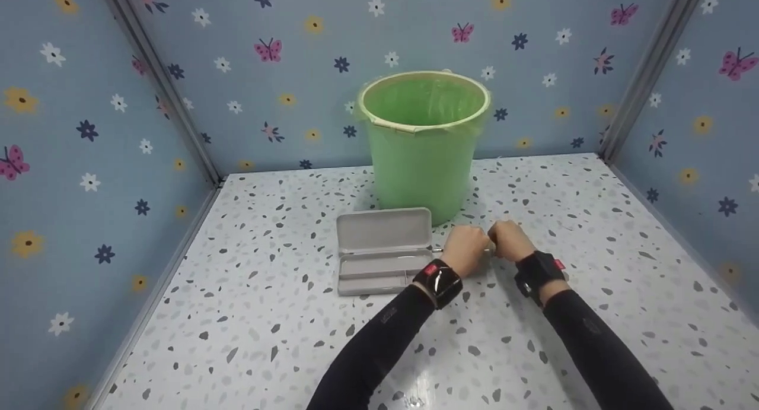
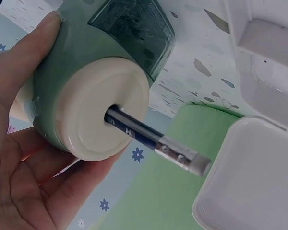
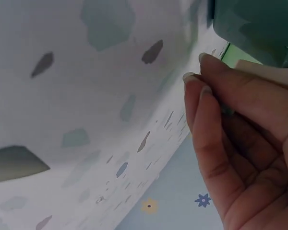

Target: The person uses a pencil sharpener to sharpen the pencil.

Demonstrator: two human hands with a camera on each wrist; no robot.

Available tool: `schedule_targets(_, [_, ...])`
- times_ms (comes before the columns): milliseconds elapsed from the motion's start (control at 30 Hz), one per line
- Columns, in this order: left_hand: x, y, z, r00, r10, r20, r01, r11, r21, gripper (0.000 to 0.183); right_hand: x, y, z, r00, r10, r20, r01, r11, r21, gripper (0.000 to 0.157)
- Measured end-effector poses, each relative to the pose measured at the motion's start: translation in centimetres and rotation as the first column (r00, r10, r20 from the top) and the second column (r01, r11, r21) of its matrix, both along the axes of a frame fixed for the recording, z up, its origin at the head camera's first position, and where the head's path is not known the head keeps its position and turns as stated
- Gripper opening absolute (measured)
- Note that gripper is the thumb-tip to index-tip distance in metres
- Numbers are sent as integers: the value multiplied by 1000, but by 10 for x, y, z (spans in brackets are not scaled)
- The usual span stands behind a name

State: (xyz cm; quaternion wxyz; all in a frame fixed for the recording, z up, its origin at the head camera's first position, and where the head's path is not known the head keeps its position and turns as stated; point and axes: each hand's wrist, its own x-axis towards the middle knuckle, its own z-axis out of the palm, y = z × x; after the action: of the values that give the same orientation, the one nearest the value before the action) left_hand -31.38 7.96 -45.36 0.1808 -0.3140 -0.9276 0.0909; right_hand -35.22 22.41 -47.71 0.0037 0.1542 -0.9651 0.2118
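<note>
My left hand (image 1: 466, 251) grips a green pencil sharpener (image 2: 74, 43) with a cream round front and a dark see-through drawer. A dark blue pencil (image 2: 139, 131) is stuck in its hole, the eraser end pointing out. On the sharpener's far side, my right hand (image 1: 511, 240) has its thumb and fingers pinched together, seemingly on the crank handle, which the fingers (image 3: 209, 115) mostly hide. Left of the hands, a grey pencil case (image 1: 384, 231) lies with its lid raised; no items show in its compartments.
Behind the case and hands stands a green bin (image 1: 424, 172) with a liner over its rim. The speckled white table (image 1: 267, 339) is enclosed by blue flowered panels (image 1: 320, 42) at the back and sides.
</note>
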Motion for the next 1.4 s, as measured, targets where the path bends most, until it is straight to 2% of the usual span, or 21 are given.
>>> schedule_targets(233, [0,1,0,999,26,37,-26,1000,-13,15,18,6,-3,997,62,52,-61,998,-19,15])
schedule_targets(433, [-1,3,-1,998,50,31,-50,999,-11,20,34,11,2,994,60,92,-53,995,-79,14])
schedule_targets(700, [2,4,1,996,85,13,-85,996,-34,19,49,10,19,994,101,46,-99,994,-54,14])
schedule_targets(900, [2,6,2,996,84,17,-84,996,-22,19,52,10,34,995,102,14,-101,993,-65,13])
schedule_targets(1100, [3,7,1,996,83,-38,-83,997,-6,10,49,9,50,998,51,-44,-55,995,-79,12])
schedule_targets(1233, [2,7,0,995,80,-50,-81,997,-6,19,45,7,55,998,29,-61,-34,996,-80,13])
schedule_targets(1400, [1,6,-1,997,75,-23,-75,997,-4,21,41,4,57,998,7,-65,-11,998,-63,14])
